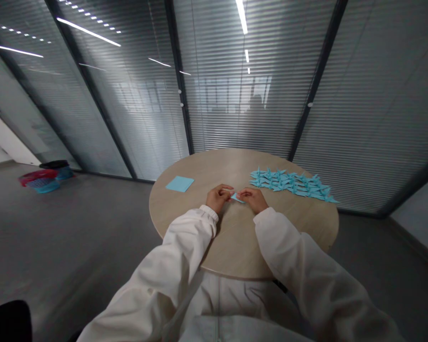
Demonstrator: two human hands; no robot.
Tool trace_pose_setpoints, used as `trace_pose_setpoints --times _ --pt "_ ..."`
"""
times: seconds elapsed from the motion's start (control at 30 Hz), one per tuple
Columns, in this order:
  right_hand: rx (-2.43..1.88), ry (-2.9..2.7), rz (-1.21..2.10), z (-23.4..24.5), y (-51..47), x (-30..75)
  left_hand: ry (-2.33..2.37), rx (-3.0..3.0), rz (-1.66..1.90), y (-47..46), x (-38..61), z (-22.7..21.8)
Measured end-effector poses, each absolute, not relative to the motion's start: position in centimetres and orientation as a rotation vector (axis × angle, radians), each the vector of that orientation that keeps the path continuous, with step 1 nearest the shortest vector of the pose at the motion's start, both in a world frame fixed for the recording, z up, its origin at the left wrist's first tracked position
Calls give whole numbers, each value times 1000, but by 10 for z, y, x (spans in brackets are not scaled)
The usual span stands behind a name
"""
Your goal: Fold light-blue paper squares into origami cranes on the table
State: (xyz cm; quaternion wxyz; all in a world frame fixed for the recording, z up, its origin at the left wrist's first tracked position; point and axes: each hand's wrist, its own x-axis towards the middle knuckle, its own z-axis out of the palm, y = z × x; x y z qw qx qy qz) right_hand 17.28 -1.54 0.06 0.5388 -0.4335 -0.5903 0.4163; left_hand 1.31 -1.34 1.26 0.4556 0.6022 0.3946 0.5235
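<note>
My left hand (218,197) and my right hand (253,199) meet above a round light wood table (235,237). Between their fingers is a small folded piece of light blue paper (237,198), partly hidden by my fingertips. Its ends pinched in both hands, it sits just above the tabletop. To the left of my hands lies a flat square sheet of light blue paper (179,184). Farther right, several light blue origami cranes (292,185) stand close together in rows. Neither hand touches the sheet or the cranes.
Behind the table runs a glass partition with closed blinds (242,114). A red and blue basket (44,180) and a black-topped bin (55,164) stand on the grey floor at far left. A dark chair back (7,323) shows at lower left.
</note>
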Motion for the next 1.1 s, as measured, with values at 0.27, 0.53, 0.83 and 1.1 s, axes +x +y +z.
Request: trace_pose_setpoints --times 0.27,0.53,0.83,1.1 --pt "-1045 -1454 957 -3 -12 180 870 1308 1184 -9 11 10" --pt "-1026 -1456 931 -7 -9 180 854 1288 1171 -11 12 12" --pt "-982 -1457 1000 -6 -11 176 916 1282 1249 -11 10 11" --pt "-978 -1393 1080 -1 -15 173 908 1347 1349 -10 7 13"
